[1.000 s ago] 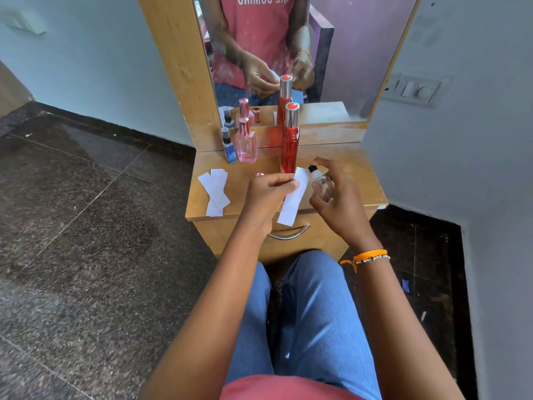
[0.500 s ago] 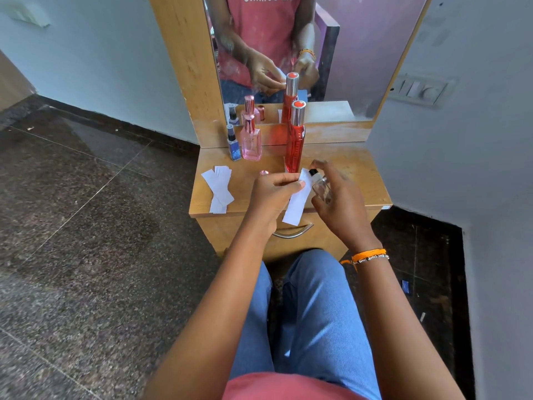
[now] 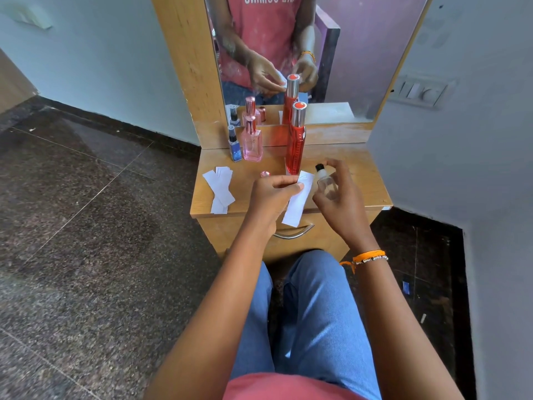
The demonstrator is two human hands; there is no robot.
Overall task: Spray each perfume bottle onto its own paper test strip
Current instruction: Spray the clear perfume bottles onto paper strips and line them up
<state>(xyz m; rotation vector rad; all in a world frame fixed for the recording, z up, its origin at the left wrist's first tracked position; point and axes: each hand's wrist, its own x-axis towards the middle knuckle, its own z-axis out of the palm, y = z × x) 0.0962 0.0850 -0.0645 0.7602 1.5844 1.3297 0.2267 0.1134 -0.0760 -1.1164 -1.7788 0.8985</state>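
Pinched between thumb and fingers of the left hand point(image 3: 272, 192), a white paper strip point(image 3: 298, 202) hangs tilted over the front edge of the table point(image 3: 360, 180). Right hand point(image 3: 339, 197): fingers curled round a small clear bottle point(image 3: 326, 183), black nozzle turned toward the strip's upper end, forefinger raised above the nozzle. Standing at the back of the table: a tall red bottle point(image 3: 295, 140), just beyond the strip; a pink bottle point(image 3: 252, 141); a small blue bottle point(image 3: 234, 145) beside it. Spare strips point(image 3: 220, 189) lie fanned at the table's left edge, with a small pink cap point(image 3: 264, 174) near them. A mirror point(image 3: 360, 53) stands behind.
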